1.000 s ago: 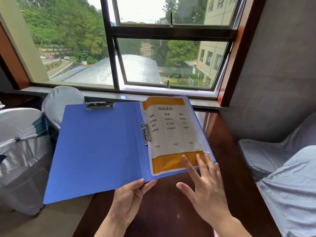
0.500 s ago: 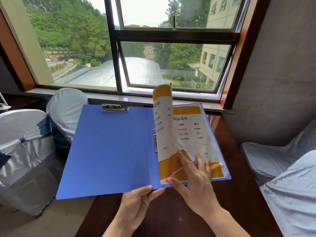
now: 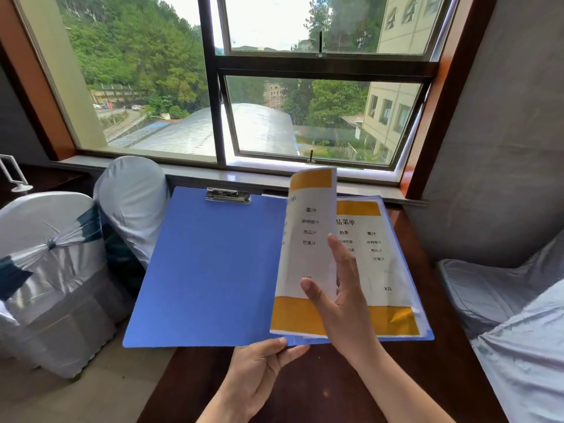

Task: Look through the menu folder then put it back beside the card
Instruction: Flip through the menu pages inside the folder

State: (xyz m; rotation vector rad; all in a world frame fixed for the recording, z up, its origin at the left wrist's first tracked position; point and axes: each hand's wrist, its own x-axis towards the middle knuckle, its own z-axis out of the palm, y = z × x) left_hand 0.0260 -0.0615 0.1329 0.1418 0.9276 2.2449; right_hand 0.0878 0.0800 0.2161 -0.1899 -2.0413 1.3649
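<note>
Now the right hand (image 3: 341,300), fingers spread, props a menu page (image 3: 308,239) upright mid-turn; left hand (image 3: 259,370) pinches the open blue menu folder (image 3: 207,270) at its bottom edge, steadying it above the bench (image 3: 305,389). No card visible.

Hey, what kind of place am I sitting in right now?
Probably a restaurant or banquet room: chairs in white covers with sashes, a dark wooden table by the window, and a drinks menu page in the blue folder.

Left hand (image 3: 256,372) pinching, right hand (image 3: 345,303) open, fingers raised.
</note>
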